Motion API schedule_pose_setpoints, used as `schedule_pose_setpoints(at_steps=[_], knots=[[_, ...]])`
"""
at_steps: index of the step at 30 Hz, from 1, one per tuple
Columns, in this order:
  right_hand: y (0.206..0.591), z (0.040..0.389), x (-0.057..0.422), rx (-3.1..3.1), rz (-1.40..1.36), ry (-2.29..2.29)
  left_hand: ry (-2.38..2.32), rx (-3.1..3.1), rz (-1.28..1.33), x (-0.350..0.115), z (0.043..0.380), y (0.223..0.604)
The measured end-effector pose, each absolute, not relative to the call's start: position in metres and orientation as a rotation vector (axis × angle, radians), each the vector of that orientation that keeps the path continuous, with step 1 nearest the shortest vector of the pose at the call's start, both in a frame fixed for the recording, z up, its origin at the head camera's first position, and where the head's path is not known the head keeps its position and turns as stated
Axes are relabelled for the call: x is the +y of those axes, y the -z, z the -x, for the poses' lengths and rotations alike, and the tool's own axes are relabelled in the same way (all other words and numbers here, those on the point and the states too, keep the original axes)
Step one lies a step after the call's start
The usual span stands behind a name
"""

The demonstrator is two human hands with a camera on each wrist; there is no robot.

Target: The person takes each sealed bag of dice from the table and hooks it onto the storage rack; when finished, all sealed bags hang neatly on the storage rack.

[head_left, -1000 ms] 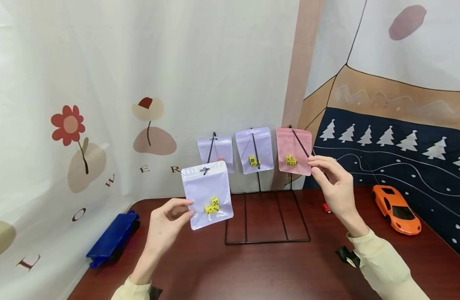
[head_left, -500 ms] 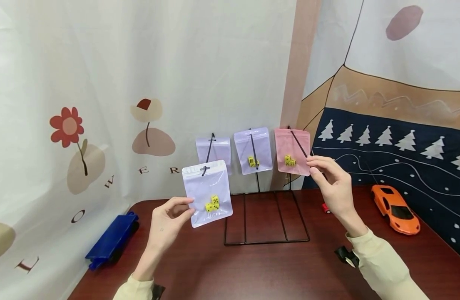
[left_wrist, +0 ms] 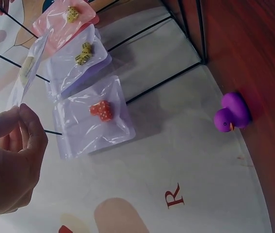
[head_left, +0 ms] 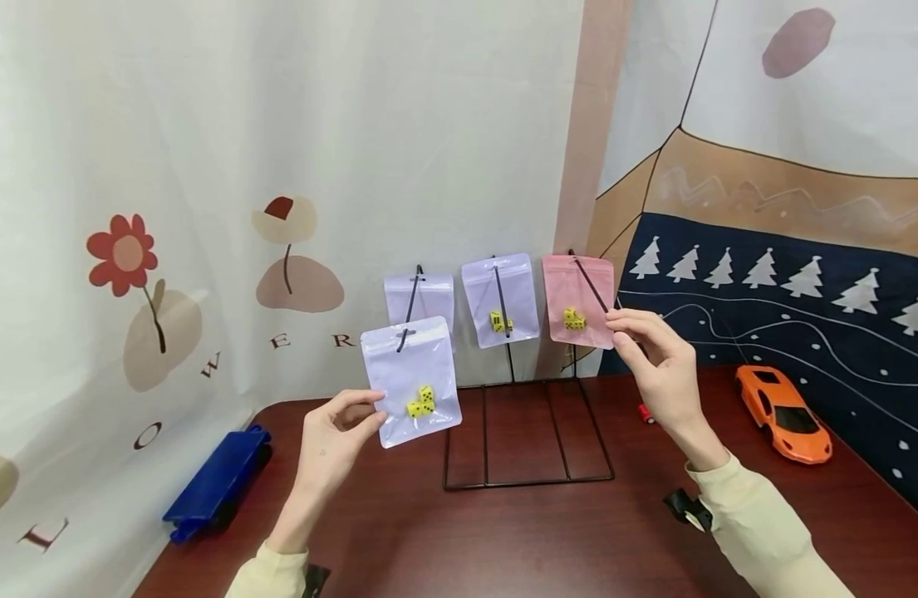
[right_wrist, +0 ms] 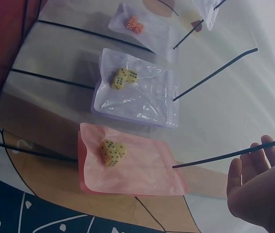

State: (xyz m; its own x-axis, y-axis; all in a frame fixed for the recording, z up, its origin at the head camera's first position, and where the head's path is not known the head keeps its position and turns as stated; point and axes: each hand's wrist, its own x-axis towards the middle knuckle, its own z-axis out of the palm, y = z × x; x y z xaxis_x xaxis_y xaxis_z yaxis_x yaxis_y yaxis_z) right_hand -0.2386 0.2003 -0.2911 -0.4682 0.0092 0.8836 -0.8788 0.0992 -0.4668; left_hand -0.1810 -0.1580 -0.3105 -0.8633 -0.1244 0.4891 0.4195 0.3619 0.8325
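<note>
My left hand (head_left: 335, 440) pinches the left edge of a lavender zip bag (head_left: 421, 365) with yellow dice (head_left: 421, 403) inside. The left hook (head_left: 411, 297) of a black wire rack (head_left: 529, 482) passes through this bag's top hole, its tip sticking out in front. Behind it on that hook hangs another lavender bag, with orange dice (left_wrist: 102, 111). My right hand (head_left: 664, 374) pinches the front end of the right hook (head_left: 591, 284), where a pink bag (head_left: 556, 291) of yellow dice hangs. On the middle hook is a lavender bag (head_left: 522, 291), also with yellow dice.
An orange toy car (head_left: 783, 414) sits at the right, near a small red toy (head_left: 645, 413) partly behind my right hand. A blue toy trailer (head_left: 215, 482) lies at the left. In the left wrist view a purple duck (left_wrist: 234, 112) stands by the curtain.
The bag in my left hand has slid slightly back along the hook, and more of the hook's tip shows in front. My right hand keeps its hold. The head view has shifted slightly.
</note>
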Motion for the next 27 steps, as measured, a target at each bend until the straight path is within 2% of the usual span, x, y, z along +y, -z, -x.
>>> schedule_pose_setpoints(at_steps=[11,27], knots=[[0.290,0.238,0.200,-1.620,-0.868,-1.465,1.553,-2.123,0.262,-0.171,0.206,0.329],[0.291,0.240,0.200,-1.611,-0.875,-1.475,1.578,-2.067,0.243,-0.169,0.221,0.334]])
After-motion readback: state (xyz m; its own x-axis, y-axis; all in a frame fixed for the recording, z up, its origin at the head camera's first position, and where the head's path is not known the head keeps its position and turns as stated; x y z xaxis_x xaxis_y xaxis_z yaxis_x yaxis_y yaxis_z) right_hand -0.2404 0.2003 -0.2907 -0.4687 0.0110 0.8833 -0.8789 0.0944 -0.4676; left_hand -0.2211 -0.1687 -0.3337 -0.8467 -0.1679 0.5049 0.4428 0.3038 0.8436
